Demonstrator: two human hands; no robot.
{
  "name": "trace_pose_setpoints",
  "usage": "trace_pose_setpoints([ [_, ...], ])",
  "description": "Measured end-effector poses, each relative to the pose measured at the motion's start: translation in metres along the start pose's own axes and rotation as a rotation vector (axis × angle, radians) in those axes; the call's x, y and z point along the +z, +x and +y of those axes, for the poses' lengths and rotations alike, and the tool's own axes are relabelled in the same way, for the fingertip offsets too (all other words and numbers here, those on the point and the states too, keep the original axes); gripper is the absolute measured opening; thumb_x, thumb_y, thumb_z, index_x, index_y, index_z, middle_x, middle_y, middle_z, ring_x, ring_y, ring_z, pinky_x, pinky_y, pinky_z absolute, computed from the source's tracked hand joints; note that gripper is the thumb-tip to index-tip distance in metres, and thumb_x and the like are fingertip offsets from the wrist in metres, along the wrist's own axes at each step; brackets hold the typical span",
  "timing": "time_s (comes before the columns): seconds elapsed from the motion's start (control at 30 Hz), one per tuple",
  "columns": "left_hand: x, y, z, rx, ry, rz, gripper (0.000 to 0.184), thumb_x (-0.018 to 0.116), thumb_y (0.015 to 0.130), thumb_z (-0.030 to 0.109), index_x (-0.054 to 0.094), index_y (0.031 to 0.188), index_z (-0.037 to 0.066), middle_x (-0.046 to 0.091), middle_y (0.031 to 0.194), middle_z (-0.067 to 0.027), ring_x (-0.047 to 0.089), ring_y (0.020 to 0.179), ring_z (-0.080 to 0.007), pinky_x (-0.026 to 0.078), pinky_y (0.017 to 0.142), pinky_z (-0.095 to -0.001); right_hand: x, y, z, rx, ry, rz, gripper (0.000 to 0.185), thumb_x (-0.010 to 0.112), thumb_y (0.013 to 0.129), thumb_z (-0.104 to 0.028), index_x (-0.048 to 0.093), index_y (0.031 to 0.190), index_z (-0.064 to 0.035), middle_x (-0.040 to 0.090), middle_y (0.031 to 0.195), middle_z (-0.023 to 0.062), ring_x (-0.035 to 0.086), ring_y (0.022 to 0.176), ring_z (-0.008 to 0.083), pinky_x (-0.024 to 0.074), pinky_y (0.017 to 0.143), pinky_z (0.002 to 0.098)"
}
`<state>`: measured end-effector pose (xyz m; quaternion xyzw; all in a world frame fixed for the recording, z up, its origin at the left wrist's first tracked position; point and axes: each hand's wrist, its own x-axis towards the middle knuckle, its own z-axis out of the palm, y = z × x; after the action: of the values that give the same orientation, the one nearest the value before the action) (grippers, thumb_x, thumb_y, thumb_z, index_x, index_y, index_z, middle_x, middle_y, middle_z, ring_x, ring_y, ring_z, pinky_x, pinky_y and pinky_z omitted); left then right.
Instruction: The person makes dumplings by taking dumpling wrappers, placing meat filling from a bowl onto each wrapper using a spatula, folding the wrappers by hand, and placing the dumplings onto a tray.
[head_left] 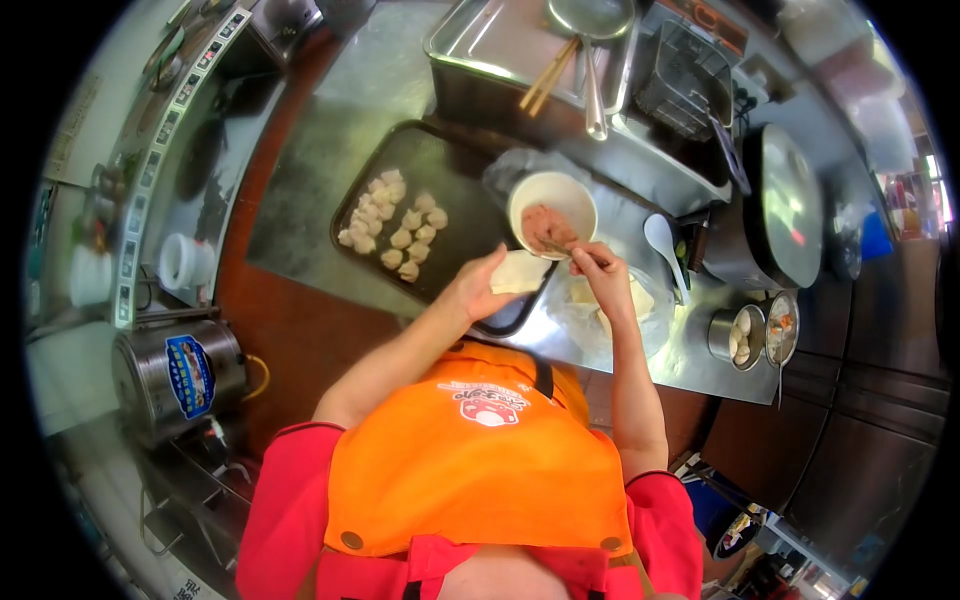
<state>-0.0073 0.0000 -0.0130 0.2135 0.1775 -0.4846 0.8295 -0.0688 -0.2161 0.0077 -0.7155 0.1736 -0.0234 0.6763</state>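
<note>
My left hand (476, 288) holds a pale, square dough wrapper (520, 272) beside the white bowl (516, 205). In the bowl is pink minced meat (548, 226). My right hand (604, 275) grips a thin utensil (556, 246), its tip in the meat; its exact kind is too small to make out. Folded dumplings (372, 211) lie in two groups on the dark tray (455, 160) to the left. Under my right wrist, a clear plastic bag (575, 318) with more pale wrappers rests on the steel counter.
A white spoon (664, 250) lies right of the bowl. Behind are a steel basin (480, 50) with chopsticks (548, 76) and a ladle (594, 95), a wire fry basket (685, 80) and a large lidded pot (785, 205). Two small metal pots (720, 335) stand at the right edge.
</note>
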Motion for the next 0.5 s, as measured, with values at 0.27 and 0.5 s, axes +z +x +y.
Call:
trace_pose_setpoints([
  [0.27,0.003,-0.009,0.004,-0.004,-0.003,-0.001,0.047,0.039,0.1,0.031,0.041,0.128,-0.006,0.049,0.129,-0.0208,0.047,0.122,-0.0332,0.036,0.105,-0.0473,-0.014,-0.035,0.005,0.199,0.789,0.091,0.019,0.054,0.094,-0.013,0.06,0.104,0.0027,0.06,0.083,0.0069,0.057,0.068,0.0125,0.0496,0.06,0.0213],
  [0.5,0.038,-0.005,0.012,0.064,-0.038,-0.178,0.044,0.034,0.101,0.029,0.039,0.13,-0.003,0.048,0.128,-0.0187,0.045,0.122,-0.0304,0.033,0.107,-0.0462,0.011,-0.068,-0.038,-0.299,-0.133,0.1,0.02,0.066,0.083,-0.003,0.066,0.102,-0.0018,0.063,0.102,0.0064,0.061,0.083,0.0168,0.05,0.071,0.0275],
])
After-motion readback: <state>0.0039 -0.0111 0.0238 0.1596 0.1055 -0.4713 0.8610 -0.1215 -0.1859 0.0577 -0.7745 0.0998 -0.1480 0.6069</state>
